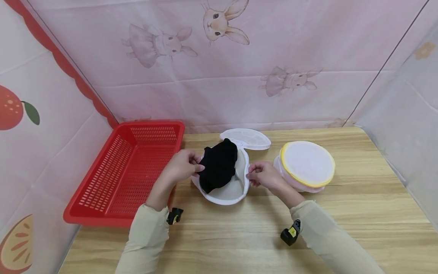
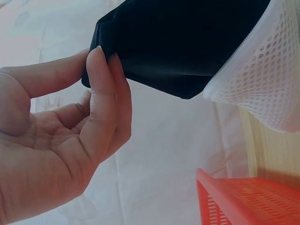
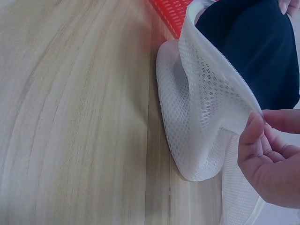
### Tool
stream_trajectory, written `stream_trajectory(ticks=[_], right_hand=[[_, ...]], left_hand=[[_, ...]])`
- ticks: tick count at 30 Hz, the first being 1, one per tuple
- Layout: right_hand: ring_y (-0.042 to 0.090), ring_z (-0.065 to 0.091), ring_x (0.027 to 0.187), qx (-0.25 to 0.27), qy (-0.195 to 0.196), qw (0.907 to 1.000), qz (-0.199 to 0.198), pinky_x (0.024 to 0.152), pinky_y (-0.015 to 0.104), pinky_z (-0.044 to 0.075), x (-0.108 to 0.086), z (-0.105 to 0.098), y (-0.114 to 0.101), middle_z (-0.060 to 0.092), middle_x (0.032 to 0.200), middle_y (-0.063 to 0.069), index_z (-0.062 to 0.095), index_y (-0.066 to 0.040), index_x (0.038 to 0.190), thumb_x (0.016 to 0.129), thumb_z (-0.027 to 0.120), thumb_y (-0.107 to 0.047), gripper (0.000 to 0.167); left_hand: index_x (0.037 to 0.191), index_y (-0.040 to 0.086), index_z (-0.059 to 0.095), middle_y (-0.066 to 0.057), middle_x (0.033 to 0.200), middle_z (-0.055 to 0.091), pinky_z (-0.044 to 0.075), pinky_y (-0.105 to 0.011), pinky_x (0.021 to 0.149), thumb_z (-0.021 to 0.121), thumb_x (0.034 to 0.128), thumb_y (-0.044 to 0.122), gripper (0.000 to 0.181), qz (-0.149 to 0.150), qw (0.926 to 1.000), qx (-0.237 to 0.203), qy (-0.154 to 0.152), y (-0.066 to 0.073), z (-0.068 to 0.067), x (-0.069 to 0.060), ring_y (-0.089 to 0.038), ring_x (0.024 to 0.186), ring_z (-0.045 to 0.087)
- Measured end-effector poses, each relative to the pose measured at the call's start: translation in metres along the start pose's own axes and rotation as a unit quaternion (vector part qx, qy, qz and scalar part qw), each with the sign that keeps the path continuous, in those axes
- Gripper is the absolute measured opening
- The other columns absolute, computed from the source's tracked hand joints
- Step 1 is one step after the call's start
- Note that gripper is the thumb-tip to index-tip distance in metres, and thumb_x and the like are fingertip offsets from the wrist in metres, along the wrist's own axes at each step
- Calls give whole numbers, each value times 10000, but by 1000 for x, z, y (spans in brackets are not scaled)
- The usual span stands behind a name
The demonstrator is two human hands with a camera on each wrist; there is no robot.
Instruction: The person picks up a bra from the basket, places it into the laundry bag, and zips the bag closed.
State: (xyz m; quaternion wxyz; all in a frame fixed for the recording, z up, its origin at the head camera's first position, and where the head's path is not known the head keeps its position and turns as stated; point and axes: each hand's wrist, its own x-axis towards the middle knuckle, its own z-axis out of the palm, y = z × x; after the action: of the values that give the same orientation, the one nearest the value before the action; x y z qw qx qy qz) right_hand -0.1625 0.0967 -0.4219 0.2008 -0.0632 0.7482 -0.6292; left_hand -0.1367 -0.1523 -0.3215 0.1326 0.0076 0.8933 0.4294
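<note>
A black cloth item (image 1: 218,166), perhaps a bra or other small garment, lies partly inside the opened white mesh laundry bag (image 1: 227,196). My left hand (image 1: 182,165) pinches the cloth's left edge between thumb and fingers, as the left wrist view shows closely. On the other side, my right hand (image 1: 265,175) pinches the zippered rim of the bag. The bag's lid (image 1: 249,139) is flipped back toward the wall. In the right wrist view the bag's mesh side (image 3: 206,93) bulges below the zipper, with the black cloth above it.
To the left stands a red plastic basket (image 1: 137,167) with slotted walls. A second round mesh bag (image 1: 308,163) with yellow trim, closed, sits at the right. Everything rests on a wooden table (image 1: 219,236) against a wall hanging printed with rabbits (image 1: 222,23).
</note>
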Motion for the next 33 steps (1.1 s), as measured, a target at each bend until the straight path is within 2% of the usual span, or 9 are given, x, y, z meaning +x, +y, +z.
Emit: stream_trajectory(ticks=[13,19,23,29,33], right_hand=[[140,516,506,82,15,10000,-29,481,239,464,1,1,0,527,593,73,519,29,812,824,556,83,67],[130,518,500,62,1,10000,-59,483,243,465,1,2,1,524,583,57,518,55,826,825,563,76,50],[131,519,498,102,4,9999,-119,479,248,467,1,2,1,522,578,57,529,11,783,825,562,80,87],[142,518,503,142,68,9999,-52,479,241,465,0,2,2,524,595,71,529,-61,731,832,548,88,181],[154,522,509,169,91,9998,-58,483,247,469,1,1,1,523,607,74,526,-40,743,835,535,91,160]], left_hand=[[839,-35,570,-103,728,555,539,-352,651,662,815,34,118,-67,10000,9,7,-6,6,1,-153,592,584],[848,-30,586,-101,739,575,539,-358,651,701,789,61,158,-122,9999,-54,9,-8,9,2,-166,600,604],[872,-32,602,-100,762,595,537,-363,670,697,791,62,157,-140,9998,-100,-71,-9,10,1,-175,623,611],[878,-43,614,-91,737,612,539,-367,634,684,771,-4,134,131,9998,-97,-130,-11,11,-1,-143,605,582],[879,-42,624,-82,721,602,539,-376,620,679,761,-32,131,321,9993,-31,-193,-12,11,-2,-133,614,559]])
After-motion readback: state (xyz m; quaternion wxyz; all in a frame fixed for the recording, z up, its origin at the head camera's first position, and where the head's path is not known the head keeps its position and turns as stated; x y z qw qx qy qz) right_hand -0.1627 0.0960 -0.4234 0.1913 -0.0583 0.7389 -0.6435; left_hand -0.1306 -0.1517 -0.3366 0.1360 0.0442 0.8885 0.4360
